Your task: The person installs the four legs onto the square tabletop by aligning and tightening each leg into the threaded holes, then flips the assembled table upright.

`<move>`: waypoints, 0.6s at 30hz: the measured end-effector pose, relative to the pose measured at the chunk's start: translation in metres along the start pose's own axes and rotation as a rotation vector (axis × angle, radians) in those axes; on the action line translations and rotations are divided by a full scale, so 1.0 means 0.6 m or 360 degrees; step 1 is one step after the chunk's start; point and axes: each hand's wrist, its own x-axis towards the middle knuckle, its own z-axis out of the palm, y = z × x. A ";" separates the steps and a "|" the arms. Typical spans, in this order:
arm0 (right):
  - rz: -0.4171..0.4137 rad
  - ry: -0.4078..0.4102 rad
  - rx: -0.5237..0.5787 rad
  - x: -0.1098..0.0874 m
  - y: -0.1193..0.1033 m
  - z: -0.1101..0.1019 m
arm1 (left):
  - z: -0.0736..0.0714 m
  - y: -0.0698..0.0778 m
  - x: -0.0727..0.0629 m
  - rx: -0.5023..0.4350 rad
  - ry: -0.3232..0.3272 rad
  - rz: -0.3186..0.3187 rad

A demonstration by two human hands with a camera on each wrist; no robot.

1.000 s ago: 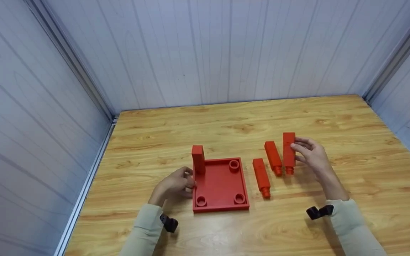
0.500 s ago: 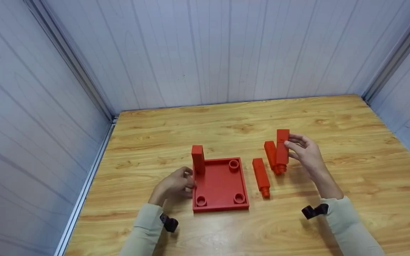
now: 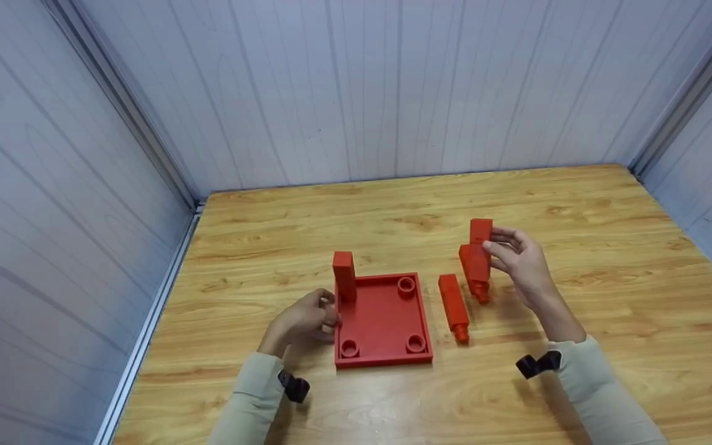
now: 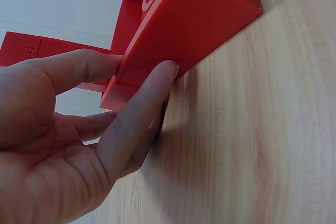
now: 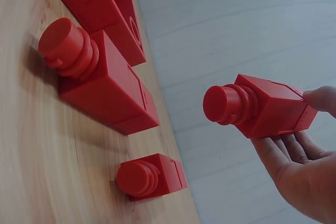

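R hand (image 3: pixel 524 264) clamped on red post (image 3: pixel 478 261), above the surface (image 3: pixel 257 247), twd its right edge from tray (image 3: pixel 387 318); L hand (image 3: pixel 301 318), fingers apart, touches tray's left edge. Step: prob. carrying post over; next likely calls for aligning knobbed end (image 5: pixel 216 104) w/ a vacant socket (image 3: pixel 406 293).

Room lies behind the tray (image 3: pixel 385 321); an upright post (image 3: pixel 345 279) blocks one corner.

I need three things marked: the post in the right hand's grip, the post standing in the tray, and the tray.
Held red post (image 5: pixel 270 106), right wrist view: its square body.
Standing red post (image 3: pixel 345 282), head view: its side.
Red tray (image 3: pixel 384 318), head view: its bare floor.
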 end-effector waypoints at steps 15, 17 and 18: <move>-0.0094 -0.0038 0.0012 0.002 0.000 0.038 | 0.000 0.001 -0.001 -0.0011 0.0005 -0.0010; -0.0093 -0.0036 0.0031 0.003 0.001 0.044 | 0.000 0.000 -0.001 -0.0002 -0.0001 -0.0001; -0.0092 -0.0033 0.0039 0.003 0.001 0.047 | -0.001 0.000 -0.001 0.0002 -0.0003 0.0003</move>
